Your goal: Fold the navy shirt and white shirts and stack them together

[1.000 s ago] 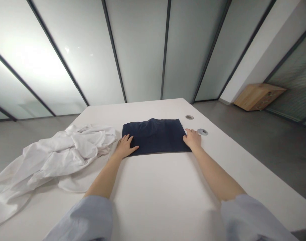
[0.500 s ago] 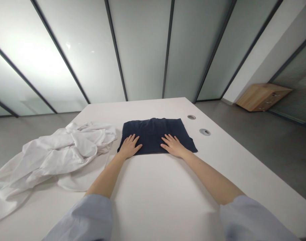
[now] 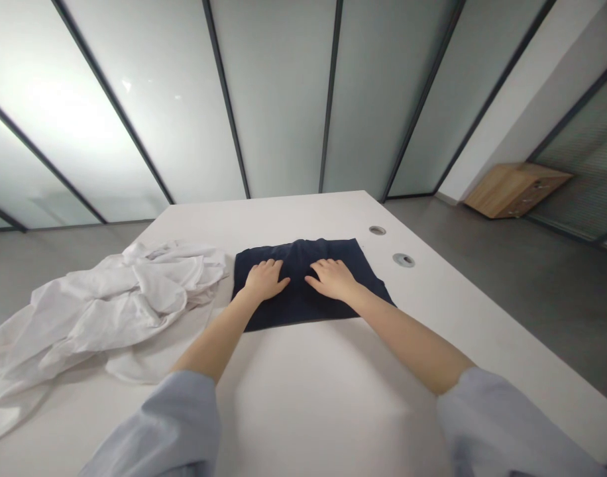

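Observation:
A dark navy piece of folded cloth (image 3: 303, 306) lies roughly as a rectangle on the white table (image 3: 323, 397). My left hand (image 3: 266, 279) rests palm down on its left half, thumb pointing inward. On the right half lies my right hand (image 3: 332, 278), also palm down with the thumb apart from the fingers. Both hands press on the fabric without gripping it. Small wrinkles run along the cloth's far edge. What kind of garment it is, I cannot tell.
A crumpled white cloth (image 3: 119, 305) spreads over the table's left side and reaches toward its edge. Two round cable grommets (image 3: 403, 260) sit near the right edge. Frosted glass panels (image 3: 278, 99) stand behind the table. A wooden cabinet (image 3: 515, 189) is on the floor at right.
The navy cloth has shifted toward me, its near edge now closer, most of all at the left. My hands sit farther in from its near edge and slightly closer together.

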Tool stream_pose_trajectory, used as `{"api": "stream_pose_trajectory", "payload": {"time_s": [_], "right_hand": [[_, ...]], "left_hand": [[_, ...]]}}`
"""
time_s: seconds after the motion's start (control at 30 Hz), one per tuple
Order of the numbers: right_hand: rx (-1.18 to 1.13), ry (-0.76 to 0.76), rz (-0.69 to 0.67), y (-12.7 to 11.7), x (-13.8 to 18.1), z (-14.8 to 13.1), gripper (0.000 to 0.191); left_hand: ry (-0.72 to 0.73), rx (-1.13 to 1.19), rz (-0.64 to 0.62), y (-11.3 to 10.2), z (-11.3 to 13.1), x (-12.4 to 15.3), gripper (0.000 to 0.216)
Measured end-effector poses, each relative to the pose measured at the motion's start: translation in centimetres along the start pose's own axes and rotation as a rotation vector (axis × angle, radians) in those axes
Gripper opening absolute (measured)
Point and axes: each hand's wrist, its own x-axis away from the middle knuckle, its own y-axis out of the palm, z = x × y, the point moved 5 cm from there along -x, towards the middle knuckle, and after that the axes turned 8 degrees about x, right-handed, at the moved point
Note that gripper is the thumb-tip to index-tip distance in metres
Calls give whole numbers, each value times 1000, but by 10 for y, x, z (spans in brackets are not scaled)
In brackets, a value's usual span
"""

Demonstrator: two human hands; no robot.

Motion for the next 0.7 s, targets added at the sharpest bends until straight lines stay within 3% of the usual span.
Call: {"api": "stream_pose_trajectory", "payload": {"time_s": [0.1, 0.23, 0.37, 0.6, 0.7], "right_hand": [[-39, 1, 81, 3, -33, -1, 55], [-114, 100, -80, 38, -65, 11, 61], [-148, 223, -161, 62, -71, 38, 65], [-122, 393, -132, 79, -58, 108, 71], [-108, 460, -93, 87, -53, 132, 72]], "left_hand": [[110, 56, 70, 10, 17, -25, 56], [-1, 110, 12, 39, 11, -52, 61], [-105, 139, -36, 53, -16, -57, 70], [-382, 121, -43, 40, -82, -35, 77], [-432, 106, -23, 37, -98, -28, 74]]}}
